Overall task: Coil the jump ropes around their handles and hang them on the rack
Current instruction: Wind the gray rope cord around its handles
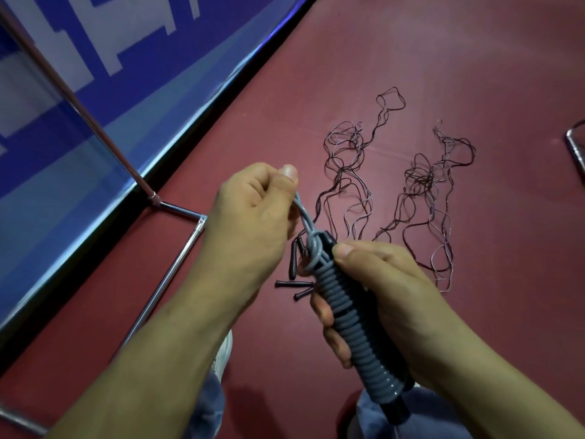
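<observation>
A grey jump rope [354, 321] is wound in tight turns around its black handles, making a thick ribbed bundle. My right hand [389, 299] grips this bundle, thumb pressed near its upper end. My left hand [253, 213] pinches a loop of the grey rope end [304, 213] and holds it up from the top of the bundle. On the red floor beyond lie two tangles of thin dark jump ropes [348, 172], [433, 191]. Several of their slim black handles [292, 259] lie just under my hands. The rack's chrome upright [95, 125] rises at the left.
The rack's chrome base bars [171, 274] run along the floor at the left, beside a blue and white banner [104, 74]. Another chrome piece [576, 150] shows at the right edge. A white shoe [223, 350] and blue jeans are below my arms.
</observation>
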`<state>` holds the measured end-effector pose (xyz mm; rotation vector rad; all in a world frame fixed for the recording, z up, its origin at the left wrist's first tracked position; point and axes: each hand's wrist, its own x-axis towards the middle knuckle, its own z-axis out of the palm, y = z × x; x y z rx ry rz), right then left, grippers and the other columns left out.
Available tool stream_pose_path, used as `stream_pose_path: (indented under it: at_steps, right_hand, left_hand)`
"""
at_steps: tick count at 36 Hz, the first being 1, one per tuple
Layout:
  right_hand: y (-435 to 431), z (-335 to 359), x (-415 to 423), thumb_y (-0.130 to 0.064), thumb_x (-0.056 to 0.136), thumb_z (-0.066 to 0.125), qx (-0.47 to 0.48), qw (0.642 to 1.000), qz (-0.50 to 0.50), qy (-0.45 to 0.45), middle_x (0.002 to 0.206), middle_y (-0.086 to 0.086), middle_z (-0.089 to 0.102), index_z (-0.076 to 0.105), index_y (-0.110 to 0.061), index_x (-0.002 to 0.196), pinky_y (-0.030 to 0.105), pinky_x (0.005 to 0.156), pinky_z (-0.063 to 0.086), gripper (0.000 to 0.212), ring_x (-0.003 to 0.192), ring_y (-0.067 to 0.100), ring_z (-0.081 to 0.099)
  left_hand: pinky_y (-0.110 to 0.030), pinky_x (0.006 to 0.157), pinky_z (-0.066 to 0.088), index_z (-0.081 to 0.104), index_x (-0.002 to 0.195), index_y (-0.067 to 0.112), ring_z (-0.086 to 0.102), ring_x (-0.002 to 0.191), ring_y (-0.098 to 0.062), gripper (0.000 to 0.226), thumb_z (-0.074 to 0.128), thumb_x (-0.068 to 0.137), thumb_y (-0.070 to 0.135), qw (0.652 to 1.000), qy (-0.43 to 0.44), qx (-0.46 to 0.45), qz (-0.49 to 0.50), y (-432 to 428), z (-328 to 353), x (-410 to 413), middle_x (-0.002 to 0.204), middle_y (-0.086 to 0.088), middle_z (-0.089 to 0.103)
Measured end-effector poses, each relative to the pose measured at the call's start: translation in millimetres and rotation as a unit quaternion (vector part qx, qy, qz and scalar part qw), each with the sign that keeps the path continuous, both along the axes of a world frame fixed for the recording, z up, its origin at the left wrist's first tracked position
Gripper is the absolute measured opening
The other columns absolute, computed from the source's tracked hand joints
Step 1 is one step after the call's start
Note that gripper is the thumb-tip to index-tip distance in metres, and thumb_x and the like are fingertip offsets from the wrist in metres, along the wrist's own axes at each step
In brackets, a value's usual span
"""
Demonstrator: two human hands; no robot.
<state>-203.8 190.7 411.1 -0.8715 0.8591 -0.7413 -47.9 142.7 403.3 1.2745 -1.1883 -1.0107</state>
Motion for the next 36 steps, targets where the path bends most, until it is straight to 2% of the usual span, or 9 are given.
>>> stream_pose_path:
  at_steps: [5,9,13,17,20,23,30,33,36]
  right_hand:
    - [4,5,0,-0.038,0.087,0.074,-0.062,0.994,-0.001,0.085,0.060,0.018,0.054,0.052,0.008,0.091,0.028,0.041,0.043,0.052,0.037,0.024,0.050]
    - [1,3,3,-0.027,0.096,0.068,-0.080,0.989,-0.031,0.122,0.059,0.019,0.055,0.050,0.011,0.094,0.029,0.041,0.043,0.041,0.037,0.025,0.049]
    - [1,4,3,-0.031,0.089,0.063,-0.064,0.992,-0.015,0.112,0.058,0.016,0.055,0.056,0.004,0.095,0.031,0.043,0.044,0.036,0.038,0.025,0.050]
    - [1,8,5,-0.035,0.089,0.062,-0.057,0.993,-0.015,0.102,0.057,0.016,0.055,0.060,-0.002,0.088,0.031,0.042,0.044,0.034,0.037,0.025,0.049]
    - [0,11,5,-0.044,0.094,0.065,-0.056,0.992,-0.035,0.111,0.055,0.016,0.053,0.059,0.000,0.086,0.029,0.040,0.042,0.046,0.035,0.025,0.047]
    - [-3,13,4,-0.050,0.084,0.058,-0.065,0.987,-0.052,0.136,0.053,0.017,0.052,0.058,0.002,0.084,0.029,0.038,0.042,0.051,0.033,0.025,0.046]
    - [-7,10,-4,-0.049,0.086,0.059,-0.087,0.969,-0.093,0.212,0.052,0.015,0.055,0.058,0.001,0.083,0.031,0.035,0.043,0.050,0.035,0.028,0.046]
    - [-10,11,-6,-0.054,0.084,0.061,-0.095,0.963,-0.098,0.233,0.052,0.014,0.055,0.059,-0.003,0.080,0.033,0.037,0.045,0.051,0.037,0.030,0.049]
    - [-13,12,-6,-0.058,0.080,0.060,-0.094,0.961,-0.098,0.240,0.053,0.017,0.055,0.059,-0.005,0.077,0.036,0.038,0.046,0.053,0.037,0.031,0.050]
  left_hand:
    - [-0.041,0.060,0.054,0.061,0.079,0.012,0.060,0.060,-0.023,0.033,0.057,0.102,0.035,0.994,-0.104,-0.039,0.006,8,6,-3,0.066,-0.004,0.065]
    - [-0.037,0.057,0.047,0.061,0.076,0.010,0.054,0.055,-0.015,0.036,0.054,0.097,0.038,1.000,0.019,0.001,0.009,6,3,-8,0.066,-0.006,0.065]
    - [-0.029,0.054,0.045,0.058,0.070,0.009,0.047,0.050,-0.014,0.036,0.055,0.104,0.021,0.988,0.141,0.051,0.042,4,4,-10,0.063,-0.009,0.059]
    - [-0.035,0.058,0.040,0.056,0.070,0.007,0.041,0.048,-0.014,0.036,0.053,0.104,0.019,0.980,0.178,0.065,0.057,3,8,-8,0.063,-0.012,0.051]
    - [-0.033,0.056,0.039,0.054,0.073,0.005,0.041,0.047,-0.012,0.034,0.052,0.104,0.018,0.976,0.204,0.069,0.040,4,10,-7,0.060,-0.008,0.051]
    - [-0.031,0.054,0.041,0.054,0.075,0.004,0.043,0.049,-0.013,0.033,0.052,0.104,0.020,0.972,0.219,0.081,0.023,4,10,-5,0.056,-0.003,0.051]
    - [-0.027,0.051,0.041,0.059,0.081,0.006,0.057,0.058,-0.019,0.035,0.062,0.092,0.039,0.968,0.182,0.123,-0.124,7,12,2,0.068,-0.010,0.065]
    - [-0.027,0.054,0.046,0.060,0.084,0.008,0.063,0.064,-0.020,0.024,0.078,0.083,0.024,0.975,0.127,0.115,-0.141,5,10,8,0.075,-0.011,0.070]
    - [-0.029,0.054,0.047,0.056,0.096,0.006,0.062,0.059,-0.020,0.017,0.070,0.089,-0.001,0.973,0.138,0.119,-0.141,7,10,8,0.070,-0.010,0.069]
